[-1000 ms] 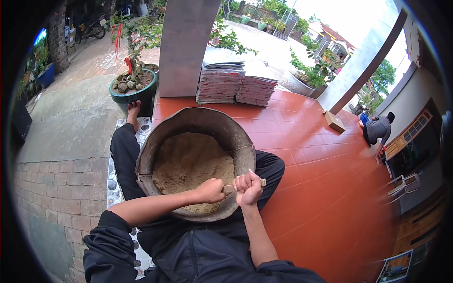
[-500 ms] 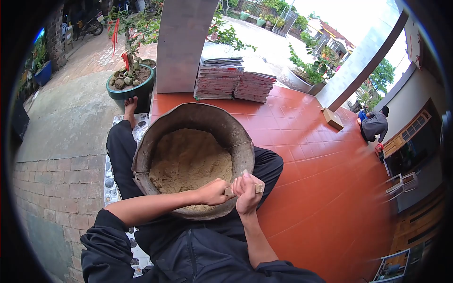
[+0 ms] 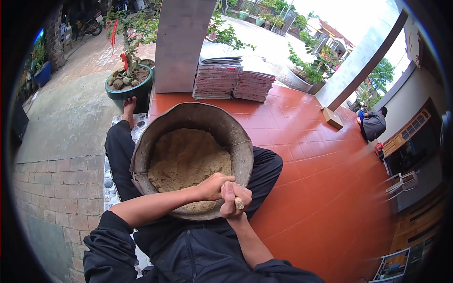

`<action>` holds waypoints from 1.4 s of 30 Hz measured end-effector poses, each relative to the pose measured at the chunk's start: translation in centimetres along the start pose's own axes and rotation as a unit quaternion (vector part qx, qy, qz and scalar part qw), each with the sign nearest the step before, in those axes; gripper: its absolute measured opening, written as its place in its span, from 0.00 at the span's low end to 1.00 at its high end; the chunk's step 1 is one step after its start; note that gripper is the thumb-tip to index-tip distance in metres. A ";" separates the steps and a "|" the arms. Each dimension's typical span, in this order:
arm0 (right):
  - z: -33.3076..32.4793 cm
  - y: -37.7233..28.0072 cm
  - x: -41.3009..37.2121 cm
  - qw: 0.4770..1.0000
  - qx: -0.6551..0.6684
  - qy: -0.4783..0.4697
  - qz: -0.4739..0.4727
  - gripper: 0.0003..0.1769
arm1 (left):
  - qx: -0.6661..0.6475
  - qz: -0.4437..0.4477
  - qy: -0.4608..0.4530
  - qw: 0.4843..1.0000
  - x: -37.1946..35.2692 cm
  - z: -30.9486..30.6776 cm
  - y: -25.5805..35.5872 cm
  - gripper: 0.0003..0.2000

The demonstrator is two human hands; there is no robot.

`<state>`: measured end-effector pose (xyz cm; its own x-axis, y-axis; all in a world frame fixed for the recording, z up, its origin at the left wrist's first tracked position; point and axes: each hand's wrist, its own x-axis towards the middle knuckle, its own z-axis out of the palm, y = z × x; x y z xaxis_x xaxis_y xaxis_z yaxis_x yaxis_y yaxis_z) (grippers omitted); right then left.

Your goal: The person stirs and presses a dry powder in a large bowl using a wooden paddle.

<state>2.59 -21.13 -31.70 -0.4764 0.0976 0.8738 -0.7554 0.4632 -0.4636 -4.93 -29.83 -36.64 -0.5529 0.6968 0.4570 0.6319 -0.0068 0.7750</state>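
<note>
Right hand [image 3: 236, 200] and left hand [image 3: 212, 186] meet, knuckles touching, at the near rim of a battered metal basin [image 3: 207, 118] that rests on the seated person's lap at the centre of the frame. Red floor tiles [image 3: 321, 179] fill the right half of the picture. A grey pillar [image 3: 181, 42] rises at the top, with stacks of printed paper [image 3: 233, 80] just beside its foot. A potted tree [image 3: 130, 87] stands at upper left, near the person's bare foot [image 3: 128, 111]. At the right edge another person [image 3: 373, 125] bends over, well apart from the basin. Inside the basin lies a bed of tan, sandy powder [image 3: 188, 158], heaped toward the near wall. The right hand is curled tight round a small pale piece [image 3: 239, 203], only its end showing beside the thumb. The left hand is balled up against it, and whether it too grips the piece cannot be told. Judging by the pose, the step in hand is working that piece between the two fists above the powder. Going on with it would call for a firm two-handed hold kept inside the line of the rim, so that whatever comes off lands in the basin and not on the dark trousers [image 3: 118, 151] below.
</note>
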 end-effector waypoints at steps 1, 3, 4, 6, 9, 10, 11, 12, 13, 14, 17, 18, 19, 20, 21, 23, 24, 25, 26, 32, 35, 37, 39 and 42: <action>0.1 -0.1 0.2 1.000 0.018 0.005 0.008 0.13 | 0.023 0.009 0.005 1.000 0.1 0.0 -0.4 0.17; 0.0 0.1 0.2 0.996 0.065 -0.042 0.049 0.11 | 0.024 0.010 0.016 1.000 0.3 0.1 -1.4 0.20; 0.1 0.4 -0.1 0.996 0.066 -0.052 0.039 0.11 | 0.021 0.027 0.016 0.999 0.5 0.1 -2.0 0.20; 0.2 0.5 -0.4 0.994 0.070 -0.074 0.037 0.11 | 0.017 0.044 0.000 0.999 0.7 -0.1 -2.5 0.20; -0.2 0.3 0.0 0.990 0.065 -0.110 0.055 0.11 | 0.023 -0.010 -0.032 0.999 0.8 -0.6 -1.9 0.14; -0.3 0.2 0.2 0.991 0.064 -0.109 0.053 0.11 | 0.023 -0.008 -0.032 0.999 0.9 -0.6 -1.9 0.14; -0.4 0.2 0.4 0.992 0.054 -0.104 0.050 0.13 | 0.017 -0.033 -0.058 0.998 0.8 -0.6 -1.8 0.13; -0.4 0.1 0.7 0.993 0.044 -0.099 0.047 0.15 | 0.011 -0.059 -0.084 0.995 0.8 -0.5 -1.9 0.12; -0.8 0.0 1.1 0.993 0.044 -0.100 0.045 0.15 | 0.012 -0.057 -0.082 0.995 0.7 0.0 -1.8 0.12; -1.5 -0.2 1.7 0.982 0.081 -0.101 0.139 0.18 | -0.009 -0.051 -0.064 0.997 0.3 0.7 -1.6 0.13; -2.2 0.7 2.8 0.893 0.262 -0.032 0.364 0.24 | -0.011 -0.073 -0.086 0.994 -0.4 1.2 -1.2 0.11; -2.2 1.0 3.1 0.877 0.284 -0.018 0.387 0.24 | 0.005 -0.126 -0.098 0.987 -0.2 1.3 -1.0 0.12; -2.2 1.2 3.3 0.860 0.307 -0.004 0.408 0.25 | 0.021 -0.178 -0.109 0.978 0.0 1.2 -0.8 0.12; -2.2 1.4 3.3 0.861 0.306 -0.007 0.406 0.25 | 0.019 -0.194 -0.114 0.974 0.1 1.0 -0.6 0.13; -2.1 1.6 3.3 0.850 0.328 0.017 0.411 0.25 | 0.016 -0.192 -0.111 0.975 0.2 1.1 -0.9 0.13; -2.0 1.1 2.7 0.838 0.348 0.041 0.419 0.25 | 0.067 -0.194 -0.143 0.968 -0.4 1.2 -1.3 0.14; -2.1 0.7 2.5 0.840 0.348 0.051 0.414 0.25 | 0.066 -0.191 -0.140 0.969 -0.4 1.0 -1.1 0.14; -2.2 0.4 2.2 0.841 0.347 0.061 0.410 0.26 | 0.072 -0.192 -0.161 0.965 -0.5 1.0 -0.9 0.16; -2.3 0.2 1.8 0.848 0.335 0.068 0.406 0.25 | 0.078 -0.194 -0.181 0.961 -0.6 0.8 -0.6 0.17; -1.8 1.4 -0.8 0.788 0.392 0.144 0.453 0.26 | 0.111 -0.242 -0.265 0.927 -1.4 -2.0 1.7 0.21; -1.3 1.3 -1.2 0.791 0.396 0.147 0.442 0.26 | 0.109 -0.236 -0.283 0.923 -1.5 -2.2 1.1 0.19; -0.8 1.5 -1.4 0.795 0.398 0.144 0.435 0.26 | 0.148 -0.245 -0.289 0.914 -1.2 -3.1 1.5 0.18; 0.2 1.8 -1.8 0.785 0.421 0.178 0.418 0.25 | 0.201 -0.284 -0.328 0.878 -0.6 -4.1 1.7 0.16; 2.4 1.1 -1.9 0.804 0.410 0.180 0.391 0.25 | 0.241 -0.285 -0.316 0.872 -0.9 -5.6 1.4 0.14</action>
<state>1.59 -22.96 -34.23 -0.9004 0.3932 0.1860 -0.4013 -0.5860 -0.7039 -6.58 -34.51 -33.50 -0.5382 0.7463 -0.3917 0.5919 0.6655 0.4547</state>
